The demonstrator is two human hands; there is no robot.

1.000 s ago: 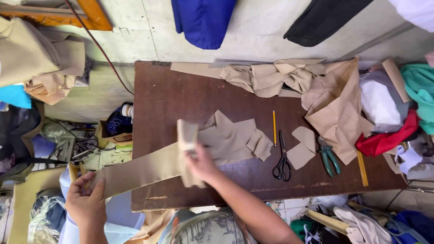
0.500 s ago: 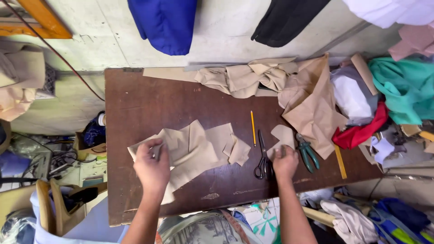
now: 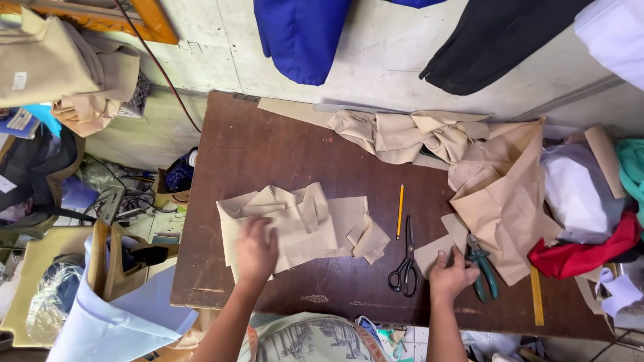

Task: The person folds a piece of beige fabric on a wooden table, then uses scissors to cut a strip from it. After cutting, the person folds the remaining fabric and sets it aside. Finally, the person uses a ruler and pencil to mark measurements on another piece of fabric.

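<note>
1. Beige fabric pieces (image 3: 302,224) lie in a loose overlapping pile on the left half of the dark brown table (image 3: 268,144), near its front edge.
2. Left hand (image 3: 256,253) lies flat on the lower left part of this pile, fingers stretched and a little spread, pressing on the cloth and not gripping it.
3. Right hand (image 3: 451,275) is well apart from it, on the right side of the table. Its fingers are bent down on a small beige cut piece (image 3: 435,252); if they pinch it or only press it, I cannot tell.
4. Black scissors (image 3: 405,265) lie just left of the right hand, with the blades pointing away from the person. A yellow pencil (image 3: 400,211) lies beside the blades.
5. Green-handled pliers (image 3: 481,267) lie just right of the right hand, at the edge of a big crumpled sheet of brown paper (image 3: 510,194).
6. More beige cloth (image 3: 409,134) is heaped at the far edge of the table.
</note>
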